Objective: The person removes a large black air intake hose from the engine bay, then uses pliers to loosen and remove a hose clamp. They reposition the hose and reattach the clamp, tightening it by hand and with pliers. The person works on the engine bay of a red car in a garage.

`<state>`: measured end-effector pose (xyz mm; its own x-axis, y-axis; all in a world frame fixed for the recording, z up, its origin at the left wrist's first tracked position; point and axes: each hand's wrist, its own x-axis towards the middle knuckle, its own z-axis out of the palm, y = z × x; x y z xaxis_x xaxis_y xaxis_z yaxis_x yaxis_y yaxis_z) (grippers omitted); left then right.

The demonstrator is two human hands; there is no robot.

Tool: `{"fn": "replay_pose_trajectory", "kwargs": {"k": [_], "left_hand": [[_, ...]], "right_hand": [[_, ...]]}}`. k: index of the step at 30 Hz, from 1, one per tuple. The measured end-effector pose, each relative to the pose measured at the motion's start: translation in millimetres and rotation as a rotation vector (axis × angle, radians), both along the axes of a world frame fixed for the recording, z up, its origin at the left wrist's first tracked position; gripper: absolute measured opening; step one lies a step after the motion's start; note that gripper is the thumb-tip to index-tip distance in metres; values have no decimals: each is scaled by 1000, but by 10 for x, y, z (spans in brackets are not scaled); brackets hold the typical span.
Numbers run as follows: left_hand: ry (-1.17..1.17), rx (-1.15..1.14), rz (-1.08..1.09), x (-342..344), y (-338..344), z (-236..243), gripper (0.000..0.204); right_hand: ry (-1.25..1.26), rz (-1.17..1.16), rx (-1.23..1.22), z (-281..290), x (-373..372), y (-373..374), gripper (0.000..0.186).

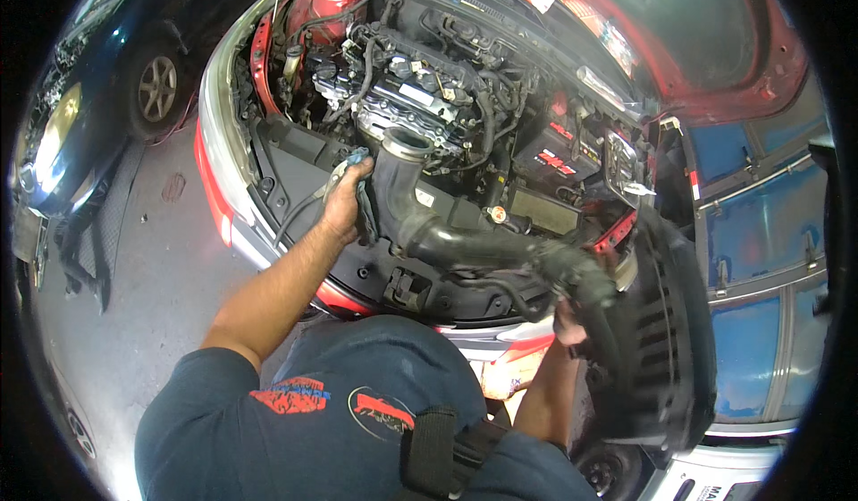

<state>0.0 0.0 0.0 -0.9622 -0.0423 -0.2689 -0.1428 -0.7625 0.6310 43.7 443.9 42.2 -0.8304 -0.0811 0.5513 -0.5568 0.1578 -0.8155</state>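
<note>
My left hand [343, 204] is closed around a dark blue-grey rag [365, 215], beside the upright open mouth of a black air intake duct [474, 246]. A thin grey hose runs up to that hand; whether the hand grips it too, I cannot tell. The duct has a metal clamp ring round its mouth and bends right, over the front of the engine bay, into a ribbed section. It leads to a large black slotted air filter housing [666, 340], smeared by motion. Under the ribbed section, my right hand [568, 324] grips the duct, its fingers partly hidden.
The engine [416, 99] lies exposed beyond the duct, with a black battery [563, 148] to its right. A red-and-white front bumper [219, 170] curves below. On the left stands a dark car [116, 63]; blue panelled doors [751, 233] are at right.
</note>
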Motion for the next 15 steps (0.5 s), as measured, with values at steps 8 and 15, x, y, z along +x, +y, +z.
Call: {"fn": "replay_pose_trajectory", "kwargs": {"k": [8, 15], "left_hand": [[265, 127, 79, 287, 126, 683, 36], [496, 60, 47, 510, 273, 908, 41]], "right_hand": [[-214, 290, -483, 257, 21, 98, 53], [-26, 414, -512, 467, 55, 241, 64]]}}
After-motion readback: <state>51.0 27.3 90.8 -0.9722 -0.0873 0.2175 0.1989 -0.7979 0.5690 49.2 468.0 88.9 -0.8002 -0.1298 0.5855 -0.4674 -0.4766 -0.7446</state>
